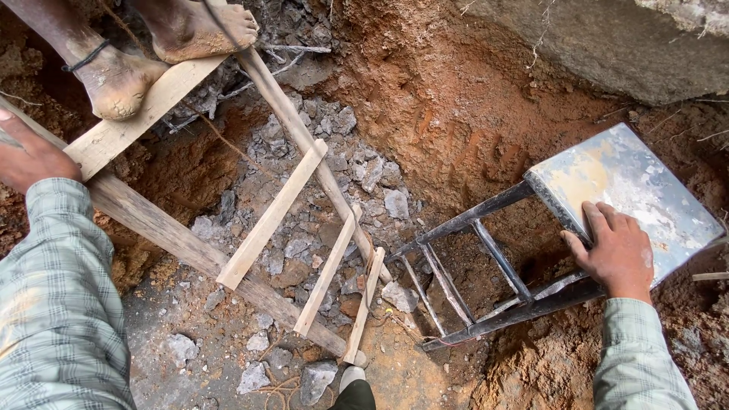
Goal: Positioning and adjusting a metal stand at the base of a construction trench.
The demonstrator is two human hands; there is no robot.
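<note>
Looking down into a red-earth pit, we rest our right hand flat on the near edge of the grey, paint-stained square top of a dark metal stool, fingers together and curled lightly over the rim, thumb along the side. The stool stands tilted at the pit's right wall, its rungs reaching down toward the floor. Left of the stool lies a rough wooden ladder of pale planks, slanting from the pit's upper left to the floor, where broken grey stone rubble is scattered. Our left hand, far left of the stool, rests near the ladder's upper rail; we cannot tell how its fingers lie. Another person's bare, dusty feet stand on the ladder's top plank. By our judgement both stool and ladder are placed but not yet settled.
</note>
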